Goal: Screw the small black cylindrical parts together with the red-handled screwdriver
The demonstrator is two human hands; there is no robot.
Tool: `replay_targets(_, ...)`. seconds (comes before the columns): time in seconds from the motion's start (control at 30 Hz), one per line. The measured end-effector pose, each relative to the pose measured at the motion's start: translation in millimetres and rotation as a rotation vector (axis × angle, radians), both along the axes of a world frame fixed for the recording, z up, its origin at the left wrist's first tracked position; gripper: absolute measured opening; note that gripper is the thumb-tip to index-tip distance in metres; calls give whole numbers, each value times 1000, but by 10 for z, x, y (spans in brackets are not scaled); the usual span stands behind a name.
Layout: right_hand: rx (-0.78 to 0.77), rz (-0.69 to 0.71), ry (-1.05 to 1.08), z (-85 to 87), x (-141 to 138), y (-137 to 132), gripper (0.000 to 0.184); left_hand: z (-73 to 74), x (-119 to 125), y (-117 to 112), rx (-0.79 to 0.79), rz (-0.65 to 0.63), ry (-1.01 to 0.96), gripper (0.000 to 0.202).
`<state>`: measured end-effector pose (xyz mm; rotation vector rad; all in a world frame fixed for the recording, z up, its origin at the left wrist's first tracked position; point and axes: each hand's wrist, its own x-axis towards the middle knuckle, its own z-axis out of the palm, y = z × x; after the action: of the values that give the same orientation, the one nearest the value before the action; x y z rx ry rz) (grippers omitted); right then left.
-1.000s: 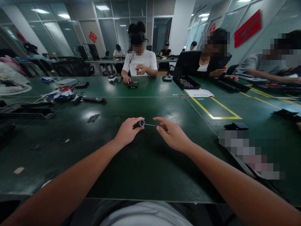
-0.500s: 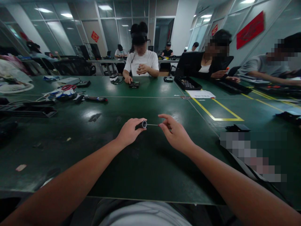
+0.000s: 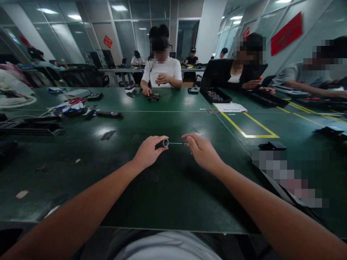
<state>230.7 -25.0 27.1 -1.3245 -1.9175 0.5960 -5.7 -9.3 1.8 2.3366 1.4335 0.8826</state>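
Observation:
My left hand (image 3: 148, 151) is closed round a dark cylinder with a pale ring at its end (image 3: 165, 143), held over the green table. From the right, the thin metal shaft of a screwdriver (image 3: 184, 143) reaches the cylinder's ringed end. Fingers and thumb of my right hand (image 3: 203, 150) close on the screwdriver's handle, of which a reddish, partly clear bit shows in front of the fingertips. Whether the tip sits in a screw cannot be made out. Most of the cylinder is covered by my left fingers.
On the left lie a dark pen-like tool (image 3: 110, 113), red-handled scissors (image 3: 77, 101) and a black tray (image 3: 40, 126). A black tray of small parts (image 3: 215, 95) stands at the far right, beside a white paper sheet (image 3: 230, 107). A co-worker (image 3: 162, 72) sits opposite.
The fingers of my right hand have shifted along the screwdriver, and more of its reddish handle shows. My left hand holds the cylinder in nearly the same place.

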Motion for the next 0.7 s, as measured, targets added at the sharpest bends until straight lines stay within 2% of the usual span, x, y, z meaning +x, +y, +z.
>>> replay_targets(0.07,17,23,-7,23,-6,-15,35,-7,3,2,-8,-20,4,38)
replay_targets(0.27,69,143,5,58,-30,-83,38,-32,-17,18,8,-4,-12,38)
replay_targets(0.33,46,135,32,38,-24,-75,39,-33,-24,22,12,1,-6,38)
replay_targets(0.5,-19,13,29,21,0,-37,42,-17,-2,0,0,-19,3,38)
replay_targets(0.7,16,62,71,9,-11,-52,33,-10,8,-6,-41,-11,-17,38)
